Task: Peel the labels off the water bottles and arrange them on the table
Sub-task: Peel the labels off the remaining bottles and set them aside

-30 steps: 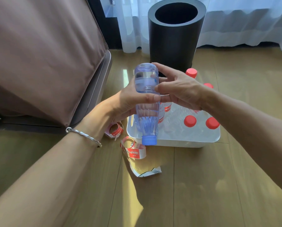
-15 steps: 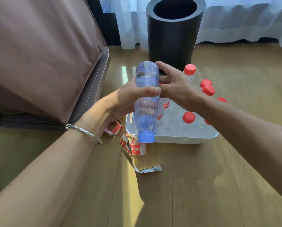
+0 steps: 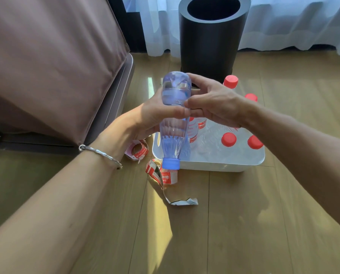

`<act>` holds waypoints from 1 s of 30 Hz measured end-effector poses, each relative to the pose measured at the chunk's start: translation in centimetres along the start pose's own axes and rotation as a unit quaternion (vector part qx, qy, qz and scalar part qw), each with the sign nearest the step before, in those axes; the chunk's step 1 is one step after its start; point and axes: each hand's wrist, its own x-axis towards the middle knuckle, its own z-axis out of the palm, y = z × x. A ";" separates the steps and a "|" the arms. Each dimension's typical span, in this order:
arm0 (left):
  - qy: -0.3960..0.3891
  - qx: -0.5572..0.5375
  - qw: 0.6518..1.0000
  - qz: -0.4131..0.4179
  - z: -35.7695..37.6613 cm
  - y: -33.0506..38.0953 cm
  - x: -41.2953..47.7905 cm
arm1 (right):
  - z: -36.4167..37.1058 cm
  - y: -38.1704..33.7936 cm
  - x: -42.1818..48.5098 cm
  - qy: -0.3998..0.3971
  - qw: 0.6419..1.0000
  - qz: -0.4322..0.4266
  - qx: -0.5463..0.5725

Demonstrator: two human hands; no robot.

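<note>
The left hand (image 3: 155, 117) is wrapped around the middle of a clear bluish plastic water bottle with a blue cap (image 3: 174, 119), the thumb lying across its front. The bottle is held upside down, almost upright, its cap pointing to the floor just in front of the tray's near left corner. The right hand (image 3: 214, 103) is at the same height on the other side; its thumb and forefinger are pressed together at the bottle's wall, close to the left thumb tip. It seems to pinch something there, perhaps a label edge, but I cannot tell if any label is on this bottle.

I judge that the step in hand is the peeling of this bottle, or a check that it is clean. The next move calls for a firm hold by the left hand while the right pulls the edge away around the body, without squeezing the thin plastic too much.

Behind the hands a white rectangular plastic tray (image 3: 214, 166) holds clear bottles with red caps (image 3: 228, 139), some with red and white labels on them. Peeled red and white label strips (image 3: 161, 176) lie on the wooden floor (image 3: 244, 224) beside the tray. Further back stands a black round bin (image 3: 210, 36), and at left a brown cushioned furniture piece (image 3: 46, 56).
</note>
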 end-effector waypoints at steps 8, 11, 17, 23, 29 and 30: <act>-0.013 0.011 1.000 -0.008 0.4 0.8 -0.2 | 0.5 0.2 -0.6 0.053 0.995 -0.027 -0.075; -0.012 0.002 1.000 -0.004 0.3 1.0 -0.2 | 0.1 -0.2 -0.4 0.026 1.000 0.007 -0.009; -0.010 0.001 1.000 -0.009 0.3 0.7 -0.6 | 0.4 0.2 -0.5 0.001 1.000 0.005 0.003; -0.001 0.026 1.000 -0.016 -0.2 0.4 -0.9 | 0.8 0.8 -0.2 0.021 0.999 -0.014 -0.038; 0.023 0.053 0.998 -0.021 0.8 0.9 -0.3 | 0.6 0.2 -0.5 0.106 0.993 -0.045 -0.033; 0.028 0.051 0.998 -0.013 0.9 0.8 -0.1 | 0.4 -0.2 -0.5 0.106 0.994 -0.036 -0.014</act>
